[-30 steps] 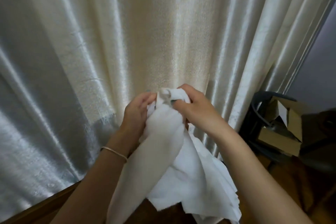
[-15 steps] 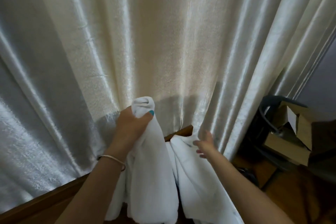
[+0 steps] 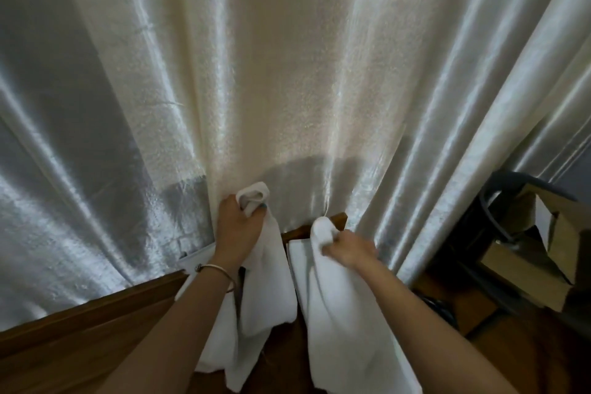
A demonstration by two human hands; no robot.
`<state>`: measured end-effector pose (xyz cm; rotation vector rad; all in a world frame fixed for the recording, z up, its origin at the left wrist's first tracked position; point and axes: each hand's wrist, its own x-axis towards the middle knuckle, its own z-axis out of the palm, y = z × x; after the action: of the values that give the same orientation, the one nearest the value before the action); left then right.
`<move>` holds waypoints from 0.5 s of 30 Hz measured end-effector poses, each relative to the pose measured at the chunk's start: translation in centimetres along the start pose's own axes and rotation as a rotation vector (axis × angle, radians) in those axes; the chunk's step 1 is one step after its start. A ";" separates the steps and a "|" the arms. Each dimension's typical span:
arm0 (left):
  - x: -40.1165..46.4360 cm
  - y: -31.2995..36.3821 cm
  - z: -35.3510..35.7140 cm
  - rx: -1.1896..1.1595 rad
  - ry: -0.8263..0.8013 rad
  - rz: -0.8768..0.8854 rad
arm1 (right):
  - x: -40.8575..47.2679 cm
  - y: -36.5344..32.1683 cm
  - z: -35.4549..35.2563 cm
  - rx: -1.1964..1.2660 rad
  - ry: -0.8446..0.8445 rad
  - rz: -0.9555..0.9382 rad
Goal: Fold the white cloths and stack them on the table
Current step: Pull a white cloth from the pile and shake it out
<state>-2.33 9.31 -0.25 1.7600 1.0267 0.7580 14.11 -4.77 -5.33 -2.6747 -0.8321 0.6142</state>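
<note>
- My left arm reaches up from 6 o'clock toward 12, forearm nearly straight, a bracelet [image 3: 215, 269] on the wrist.
- My left hand [image 3: 239, 227] is curled in a fist round a bunched corner of the cloth [image 3: 265, 291]; the corner pokes out above my thumb at 12 o'clock, against the curtain [image 3: 287, 73].
- My right arm comes in from 5 o'clock, angled toward 11.
- My right hand [image 3: 350, 249] sits lower than the left, fingers curled, pinching another bunched corner that sticks out at its 10 o'clock.
- The 2 hands are apart, with a gap between them.
- From both grips the white cloth hangs down toward 6 o'clock in 2 long drapes, over the wooden table [image 3: 80, 339].
- I cannot tell whether the drapes join lower down.
- A cardboard box [image 3: 543, 233] sits at 3 o'clock.
</note>
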 end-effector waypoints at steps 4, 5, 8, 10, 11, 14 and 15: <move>-1.5 1.7 -1.5 -0.161 -0.001 -0.047 | -5.1 2.1 -5.3 1.103 0.123 -0.009; -2.2 2.2 -1.9 -0.199 0.000 -0.054 | -6.9 2.5 -7.0 1.354 0.120 -0.045; -4.5 3.8 -3.7 -0.344 0.055 -0.099 | -12.5 1.2 -11.4 1.726 -0.015 -0.427; -6.1 5.1 -5.7 -0.419 0.112 -0.090 | -15.8 -2.2 -12.4 1.628 -0.117 -0.630; -7.0 5.7 -7.0 -0.463 0.120 -0.068 | -16.8 -4.2 -12.1 1.521 -0.131 -0.668; -9.1 7.1 -11.4 -0.555 0.026 0.034 | -20.2 -11.5 -9.2 0.987 -0.087 -0.747; -9.7 7.5 -13.2 -0.541 -0.019 0.075 | -21.1 -14.0 -7.8 0.778 -0.066 -0.785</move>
<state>-15.47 4.46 11.12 1.3371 0.6617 0.9604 -4.57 -7.04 13.36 -1.4856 -1.2301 0.6333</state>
